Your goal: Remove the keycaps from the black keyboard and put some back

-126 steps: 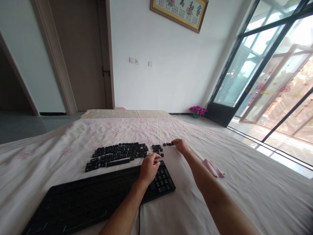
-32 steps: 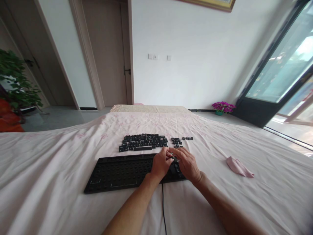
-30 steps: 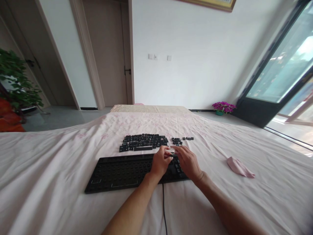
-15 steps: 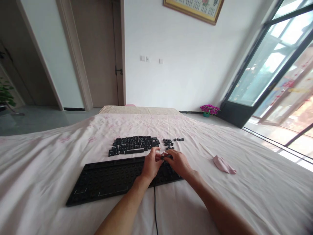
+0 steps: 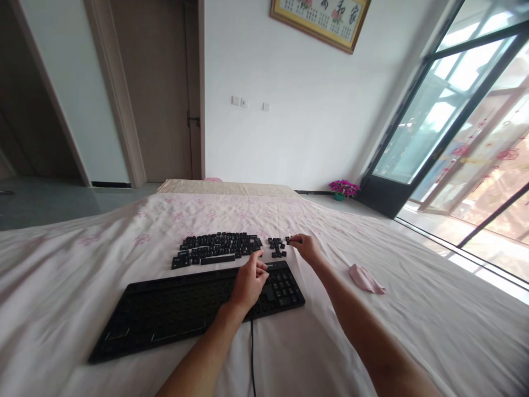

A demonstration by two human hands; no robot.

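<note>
Reaching right hand touches keycaps beyond keyboard's edge.

Strong daylight pours in through the glass doors on the right, and the panes at the upper right wash out toward white. The wall and bedsheet are evenly bright with soft shadows; the doorway at the far left is dim. The black keyboard shows little detail. Straight lines bow toward the edges, and the lower right corner smears.

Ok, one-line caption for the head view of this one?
Left hand over the keyboard, right hand at the loose keycaps on the sheet.
</note>
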